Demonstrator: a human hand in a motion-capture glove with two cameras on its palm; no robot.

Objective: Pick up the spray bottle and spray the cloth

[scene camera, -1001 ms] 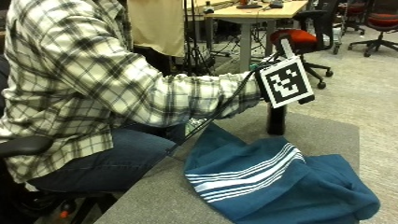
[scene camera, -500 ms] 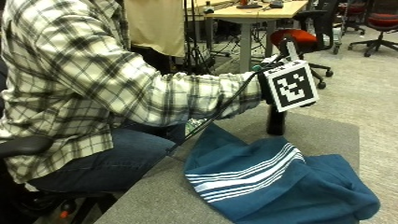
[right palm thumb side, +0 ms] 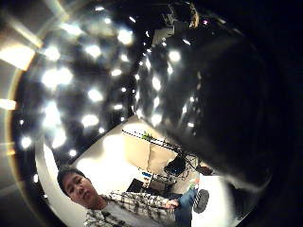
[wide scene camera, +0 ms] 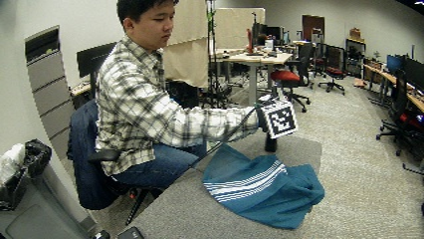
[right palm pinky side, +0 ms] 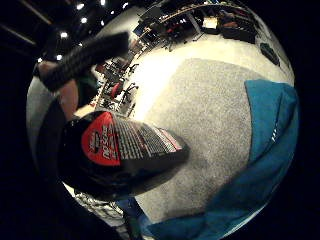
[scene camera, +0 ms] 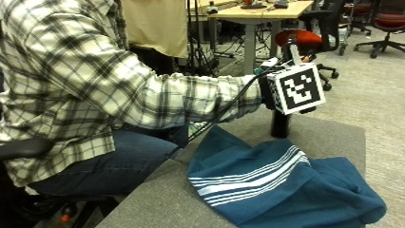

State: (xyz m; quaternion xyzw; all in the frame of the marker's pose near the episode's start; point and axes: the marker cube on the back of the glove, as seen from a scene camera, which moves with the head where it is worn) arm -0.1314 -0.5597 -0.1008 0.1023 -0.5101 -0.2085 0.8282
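The gloved right hand (scene camera: 268, 94) is settling a little lower onto the top of the spray bottle (scene camera: 280, 125), which is still standing on the grey table (scene camera: 332, 137), so lifting is probably coming next. Whether the hand is already grasping it cannot be told. The blue striped cloth (scene camera: 278, 185) is lying at the bottle's 6 o'clock, with nothing standing between them.
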